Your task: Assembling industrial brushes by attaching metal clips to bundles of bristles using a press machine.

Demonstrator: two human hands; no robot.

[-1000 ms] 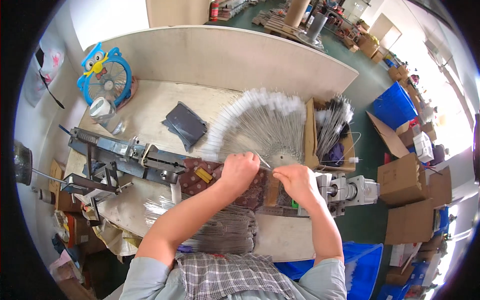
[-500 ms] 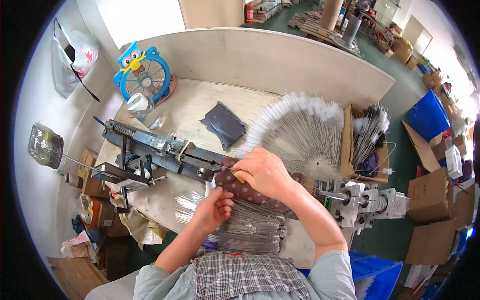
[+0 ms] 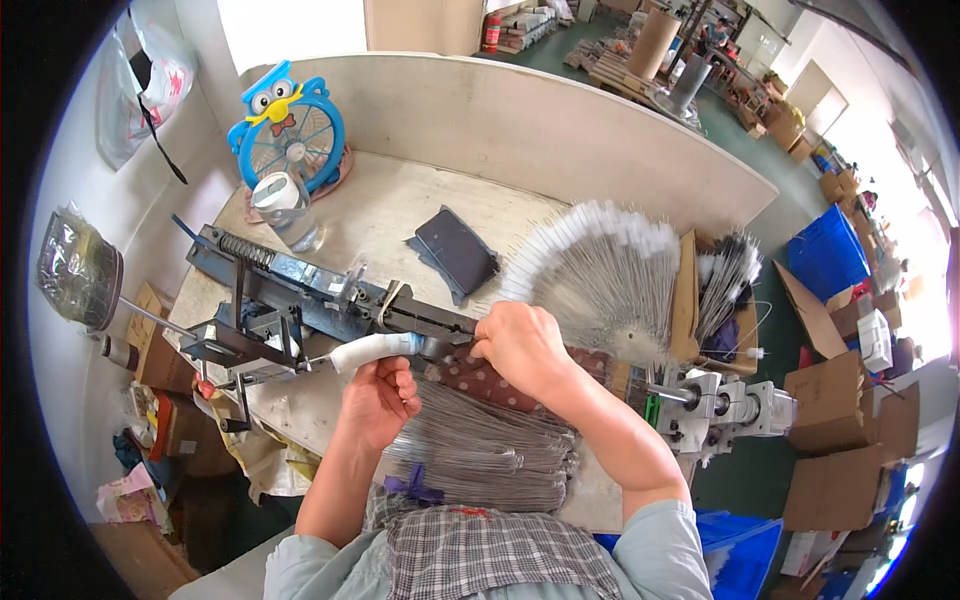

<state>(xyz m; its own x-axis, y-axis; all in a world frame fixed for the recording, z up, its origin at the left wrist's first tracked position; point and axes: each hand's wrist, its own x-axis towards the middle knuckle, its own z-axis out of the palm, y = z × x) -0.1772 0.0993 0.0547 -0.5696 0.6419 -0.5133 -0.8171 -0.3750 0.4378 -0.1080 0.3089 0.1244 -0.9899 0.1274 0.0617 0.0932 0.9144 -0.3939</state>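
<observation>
My left hand (image 3: 380, 402) is loosely curled, palm up, with nothing visible in its fingers. Its upper edge meets the underside of a white-wrapped handle (image 3: 372, 350) with a bluish end. My right hand (image 3: 525, 345) is closed at the right end of a long dark metal bench fixture (image 3: 320, 290); its fingertips are turned down, and what they pinch is hidden. Beneath that hand lies a brown polka-dot cloth (image 3: 490, 384). Closer to me, a thick bundle of thin metal wires (image 3: 490, 450) rests on the bench, a purple tie (image 3: 413, 485) beside it.
White-tipped wire brushes (image 3: 600, 265) fan out at the back right, beside a cardboard box (image 3: 684, 300) of more. A clamp-like machine (image 3: 720, 400) stands on the right edge. Behind are a dark folded cloth (image 3: 455, 250), a water jar (image 3: 287, 210) and a blue fan (image 3: 295, 150).
My left hand has moved left, off the polka-dot cloth. The white-wrapped handle now shows lengthwise above it. My right hand has stayed near the fixture's end, its fingers turned further down.
</observation>
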